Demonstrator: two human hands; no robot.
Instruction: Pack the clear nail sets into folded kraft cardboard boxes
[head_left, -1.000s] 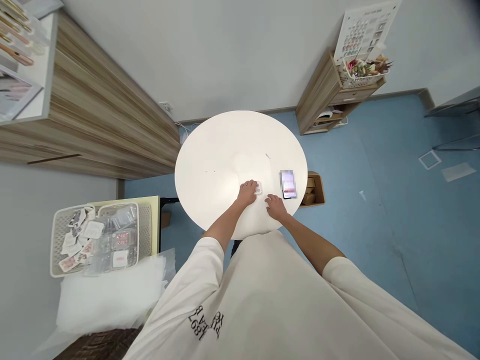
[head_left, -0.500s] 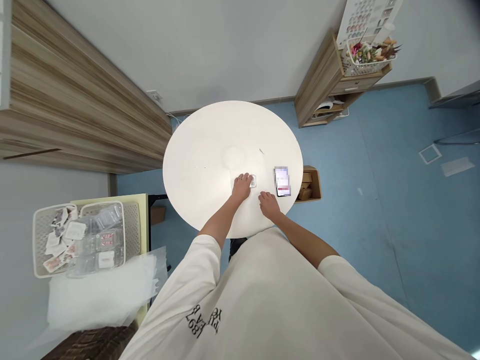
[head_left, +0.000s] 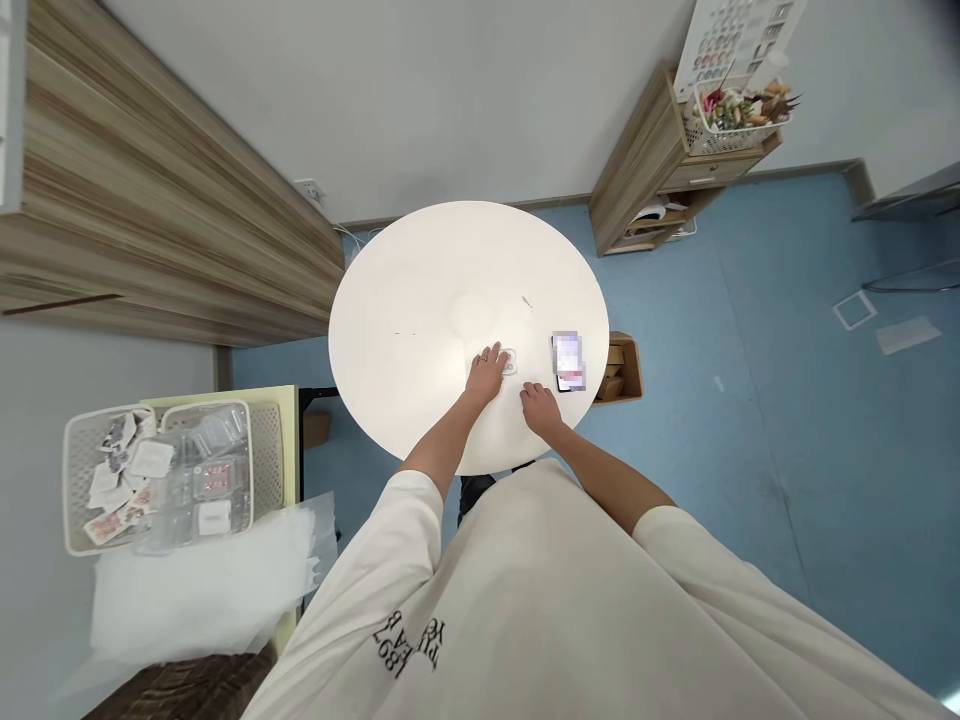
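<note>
A small clear case (head_left: 509,362) with several little round details inside lies flat on the white oval table (head_left: 420,260). My left hand (head_left: 486,376) grips its left side, the fingers bent over that edge and covering part of the case. Lower and to the right, my right hand (head_left: 541,408) rests on the tabletop, apart from the case. Its fingers are slightly bent and spread, and I make out nothing in them. Right of that hand lies a phone (head_left: 568,360) with a lit, blurred screen. A thin small item (head_left: 527,302) lies farther back.
White baskets (head_left: 157,480) of cards and clear boxes stand on a side table at left, by translucent sheets (head_left: 202,580). A wooden cabinet (head_left: 150,200) fills the left wall. A brown bin (head_left: 621,368) is right of the table. A drawer unit (head_left: 690,170) stands behind.
The view has shifted, moving the table slightly left and up in the picture. My left hand stays at the case; my right hand keeps about the same place on the table.
</note>
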